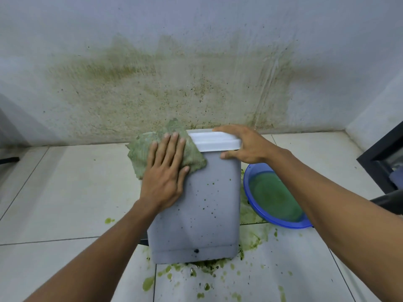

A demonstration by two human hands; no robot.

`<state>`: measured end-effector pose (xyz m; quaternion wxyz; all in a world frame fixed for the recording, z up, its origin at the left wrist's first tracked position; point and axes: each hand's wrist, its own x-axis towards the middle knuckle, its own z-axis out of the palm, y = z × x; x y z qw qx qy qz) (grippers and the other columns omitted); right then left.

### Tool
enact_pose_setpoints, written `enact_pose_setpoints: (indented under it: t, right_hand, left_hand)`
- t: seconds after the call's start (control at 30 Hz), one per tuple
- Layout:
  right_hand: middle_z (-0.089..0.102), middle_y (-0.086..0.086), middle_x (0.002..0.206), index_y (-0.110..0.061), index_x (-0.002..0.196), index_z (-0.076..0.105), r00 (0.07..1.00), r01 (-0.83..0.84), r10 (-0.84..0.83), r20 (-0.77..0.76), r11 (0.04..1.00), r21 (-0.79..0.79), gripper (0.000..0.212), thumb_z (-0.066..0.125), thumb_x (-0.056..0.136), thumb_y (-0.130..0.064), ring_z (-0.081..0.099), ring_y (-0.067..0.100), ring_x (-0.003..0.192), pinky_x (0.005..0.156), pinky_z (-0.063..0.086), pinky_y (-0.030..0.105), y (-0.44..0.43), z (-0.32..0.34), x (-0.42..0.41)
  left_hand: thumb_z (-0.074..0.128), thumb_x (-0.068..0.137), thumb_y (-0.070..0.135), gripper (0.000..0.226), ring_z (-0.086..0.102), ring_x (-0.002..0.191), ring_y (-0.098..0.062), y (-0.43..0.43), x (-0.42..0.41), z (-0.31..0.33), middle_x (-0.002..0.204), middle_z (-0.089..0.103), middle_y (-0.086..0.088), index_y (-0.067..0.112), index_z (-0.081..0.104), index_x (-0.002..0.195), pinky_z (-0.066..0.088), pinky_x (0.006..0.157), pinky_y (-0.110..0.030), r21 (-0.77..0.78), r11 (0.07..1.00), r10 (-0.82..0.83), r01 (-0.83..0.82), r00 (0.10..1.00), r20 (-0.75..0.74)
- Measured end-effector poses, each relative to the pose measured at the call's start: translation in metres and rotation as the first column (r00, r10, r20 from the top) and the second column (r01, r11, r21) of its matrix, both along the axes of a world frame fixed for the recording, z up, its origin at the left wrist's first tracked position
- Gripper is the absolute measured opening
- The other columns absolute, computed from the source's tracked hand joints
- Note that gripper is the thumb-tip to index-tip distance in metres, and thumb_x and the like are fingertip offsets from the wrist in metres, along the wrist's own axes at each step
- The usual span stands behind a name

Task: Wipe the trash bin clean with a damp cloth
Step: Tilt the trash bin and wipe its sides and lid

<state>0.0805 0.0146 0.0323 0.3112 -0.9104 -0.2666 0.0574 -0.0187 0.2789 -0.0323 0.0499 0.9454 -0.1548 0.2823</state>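
Observation:
A grey trash bin [202, 205] with a white lid [214, 141] stands on the tiled floor, its near face dotted with dark green specks. A green-stained damp cloth [141, 153] lies over the bin's upper left corner. My left hand [165, 173] presses flat on the cloth, fingers spread and pointing away from me. My right hand [242, 144] grips the right end of the lid, fingers over the top and thumb under its rim.
A blue basin [254, 203] of green water sits on the floor right of the bin. Green splashes cover the tiles [65, 192] around the bin's base and stain the wall [174, 83] behind. A dark cabinet [383, 162] stands at the right edge.

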Motion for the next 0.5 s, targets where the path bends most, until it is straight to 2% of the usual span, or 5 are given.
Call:
enact_pose_setpoints:
  t: [0.1, 0.23, 0.3, 0.4, 0.5]
  right_hand:
    - [0.053, -0.013, 0.142, -0.043, 0.136, 0.056, 0.998, 0.060, -0.058, -0.034, 0.997, 0.049, 0.069, 0.083, 0.074, -0.053, 0.048, 0.013, 0.129, 0.112, 0.039, 0.041, 0.002, -0.007, 0.001]
    - [0.057, -0.013, 0.137, -0.040, 0.133, 0.060, 0.995, 0.099, -0.095, -0.041, 0.989, 0.113, 0.058, 0.075, 0.080, -0.057, 0.051, 0.013, 0.124, 0.109, 0.043, 0.042, 0.007, -0.011, 0.004]
    - [0.059, -0.014, 0.134, -0.038, 0.132, 0.062, 0.994, 0.103, -0.098, -0.044, 0.986, 0.131, 0.060, 0.073, 0.078, -0.060, 0.054, 0.012, 0.122, 0.107, 0.045, 0.041, 0.010, -0.011, 0.005]
    - [0.061, -0.014, 0.130, -0.034, 0.131, 0.064, 0.993, 0.115, -0.110, -0.040, 0.982, 0.152, 0.061, 0.073, 0.076, -0.059, 0.055, 0.010, 0.118, 0.106, 0.045, 0.040, 0.011, -0.012, 0.006]
    - [0.062, -0.014, 0.126, -0.033, 0.130, 0.064, 0.992, 0.123, -0.118, -0.042, 0.978, 0.166, 0.061, 0.072, 0.075, -0.059, 0.056, 0.012, 0.116, 0.103, 0.047, 0.040, 0.012, -0.012, 0.007]
  left_hand:
    - [0.036, 0.107, 0.035, 0.065, 0.004, 0.158, -0.034, -0.005, -0.012, -0.030, 0.169, 0.013, -0.016, 0.004, 0.016, 0.161, 0.004, 0.128, -0.052, 0.027, 0.999, 0.034, -0.034, 0.999, 0.004]
    - [0.028, 0.108, 0.039, 0.062, 0.022, 0.151, -0.039, -0.008, -0.029, -0.058, 0.155, 0.044, -0.018, 0.008, 0.021, 0.161, 0.005, 0.128, -0.051, 0.131, 0.991, -0.011, 0.023, 0.996, -0.088]
    - [0.029, 0.107, 0.041, 0.061, 0.029, 0.147, -0.038, -0.005, -0.036, -0.063, 0.149, 0.051, -0.017, 0.012, 0.023, 0.161, 0.010, 0.127, -0.048, 0.158, 0.983, -0.077, 0.092, 0.992, -0.101]
    - [0.036, 0.103, 0.046, 0.066, 0.023, 0.150, -0.032, -0.006, -0.021, -0.055, 0.161, 0.036, -0.016, 0.014, 0.027, 0.160, 0.007, 0.124, -0.041, 0.041, 0.999, 0.021, -0.020, 1.000, -0.014]
    - [0.034, 0.103, 0.050, 0.071, 0.004, 0.158, -0.030, -0.021, -0.010, -0.053, 0.169, 0.012, -0.014, 0.012, 0.021, 0.162, -0.001, 0.128, -0.045, 0.001, 0.993, 0.117, -0.117, 0.992, -0.043]
